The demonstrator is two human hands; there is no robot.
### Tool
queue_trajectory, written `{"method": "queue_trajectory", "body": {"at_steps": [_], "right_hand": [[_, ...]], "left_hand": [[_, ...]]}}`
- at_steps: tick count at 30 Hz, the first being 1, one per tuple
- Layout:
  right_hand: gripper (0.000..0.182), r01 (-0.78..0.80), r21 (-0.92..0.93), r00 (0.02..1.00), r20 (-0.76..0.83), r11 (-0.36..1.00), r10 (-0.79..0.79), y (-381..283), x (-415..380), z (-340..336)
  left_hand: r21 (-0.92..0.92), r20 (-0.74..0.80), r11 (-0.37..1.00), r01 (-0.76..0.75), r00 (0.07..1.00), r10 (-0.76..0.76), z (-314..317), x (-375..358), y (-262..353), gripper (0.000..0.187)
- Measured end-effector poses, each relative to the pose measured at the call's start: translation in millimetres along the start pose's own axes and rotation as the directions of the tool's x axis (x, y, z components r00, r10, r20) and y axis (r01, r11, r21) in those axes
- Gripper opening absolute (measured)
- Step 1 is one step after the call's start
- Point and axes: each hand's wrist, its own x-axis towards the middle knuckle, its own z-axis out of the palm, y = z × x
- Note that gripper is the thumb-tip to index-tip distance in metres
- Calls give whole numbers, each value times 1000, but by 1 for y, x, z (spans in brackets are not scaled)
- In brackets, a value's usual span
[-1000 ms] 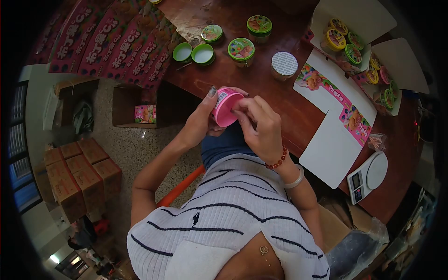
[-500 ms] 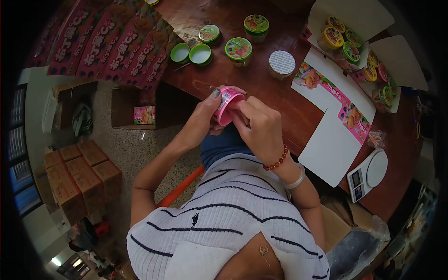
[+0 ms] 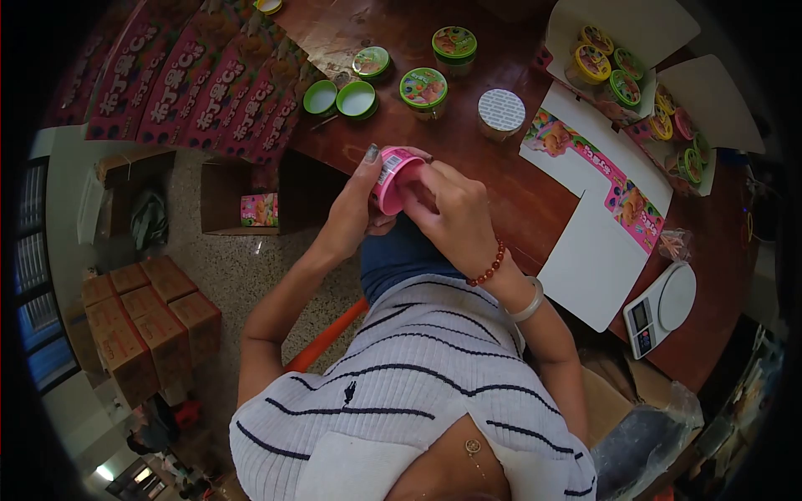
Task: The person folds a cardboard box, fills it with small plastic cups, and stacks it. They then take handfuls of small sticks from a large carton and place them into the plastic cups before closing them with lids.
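Note:
Above my lap, my left hand [image 3: 354, 200] is wrapped around a pink plastic lid [image 3: 387, 185] with a barcode label on its side. The lid is tilted, its hollow side toward my right hand [image 3: 455, 207]. My right hand is closed, with curled fingers reaching into the lid; their tips are hidden, and I cannot make out what they hold. On the table beyond lie two upturned green lids [image 3: 357, 99]. Near them are a green-lidded tub [image 3: 423, 88] and a tub with a white patterned top [image 3: 501, 111].
A flat printed carton [image 3: 585, 280] lies at the right, beside a digital scale [image 3: 664, 305]. Open boxes [image 3: 616, 117] of colourful tubs stand behind it. Pink printed packaging [image 3: 188, 83] is at the far left; brown cartons [image 3: 146, 326] are stacked on the floor.
Both hands have shifted a little left with the pink lid. The lid's hollow side has turned, and my right fingers are still inside it.

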Motion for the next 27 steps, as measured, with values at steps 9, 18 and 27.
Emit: {"method": "queue_trajectory", "body": {"at_steps": [9,18,27], "right_hand": [[21,-268,100,963,12,958,268,-28,-14,-41],[73,216,181,976,-74,959,-206,3,-13,-21],[70,135,-15,980,-149,991,-136,3,-21,-52]], "left_hand": [[-291,115,957,-16,992,52,-14,-1,13,78],[29,81,945,-325,943,322,3,10,-15,43],[777,514,66,-626,692,506,21,-12,14,38]]}}
